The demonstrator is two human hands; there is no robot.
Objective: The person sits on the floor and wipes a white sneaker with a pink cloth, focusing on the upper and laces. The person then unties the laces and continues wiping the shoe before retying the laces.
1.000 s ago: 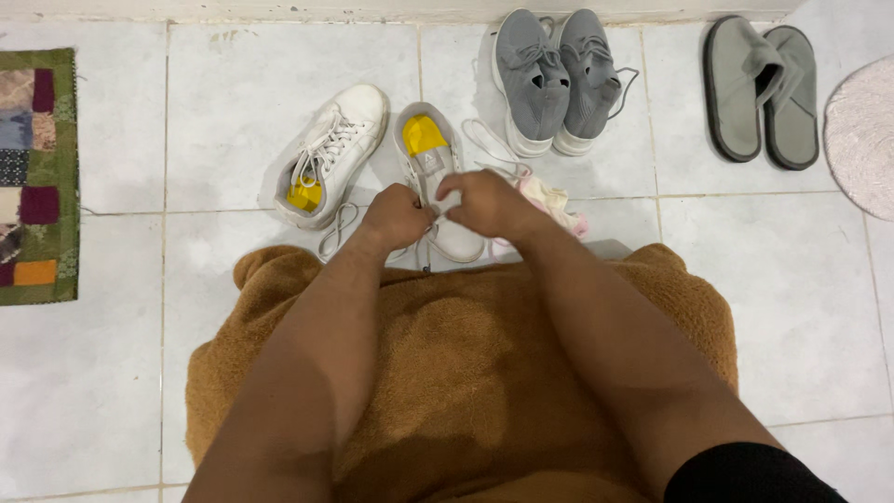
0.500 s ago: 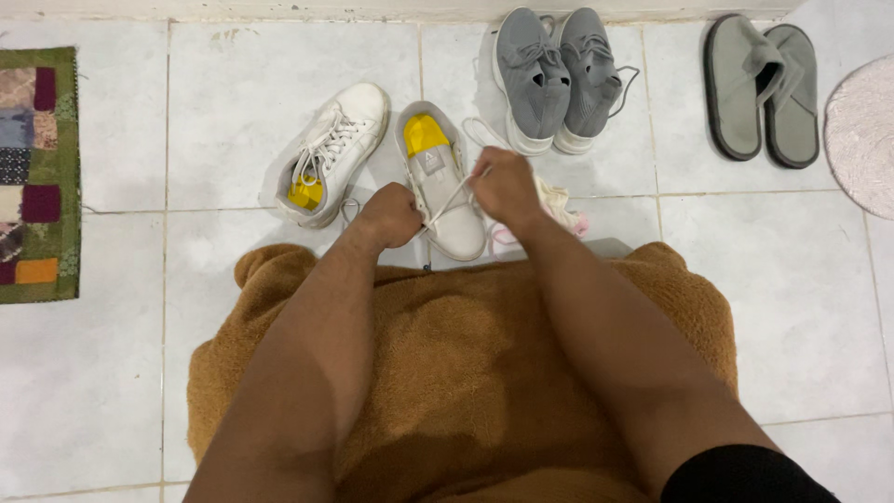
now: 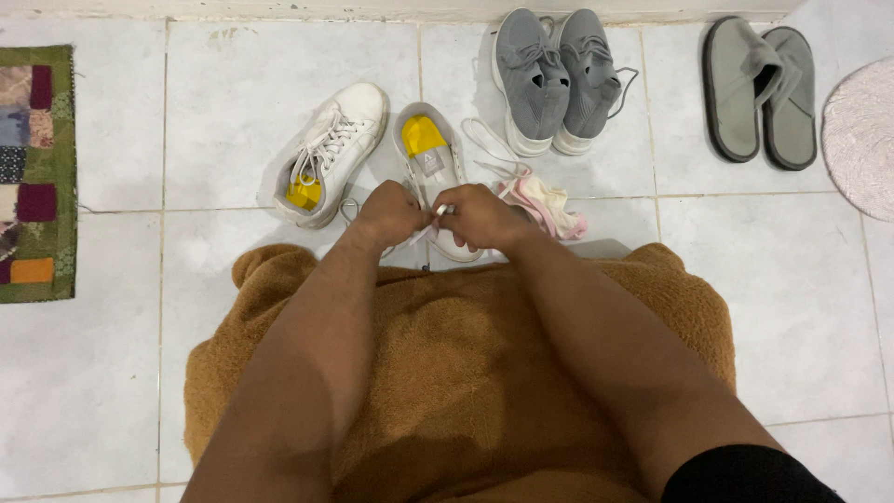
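Note:
A white sneaker with a yellow insole (image 3: 429,154) lies on the floor tiles in front of me, toe towards me. My left hand (image 3: 389,214) is closed on its toe end and lace. My right hand (image 3: 479,216) pinches the white lace tip (image 3: 446,210) just beside the left hand, over the shoe's front. The matching white sneaker (image 3: 328,152) lies to the left, laced, with a loose lace trailing on the tile. A brown fleecy blanket (image 3: 466,363) covers my lap below both forearms.
A pair of grey knit sneakers (image 3: 555,79) stands at the back wall, grey slippers (image 3: 762,88) to their right. A pink and cream cloth (image 3: 548,203) lies by my right hand. A patchwork mat (image 3: 35,177) lies far left, a pale round rug (image 3: 861,135) far right.
My right hand had pulled the lace up and away from the shoe; now it has come back down next to the left hand with the lace tip pinched.

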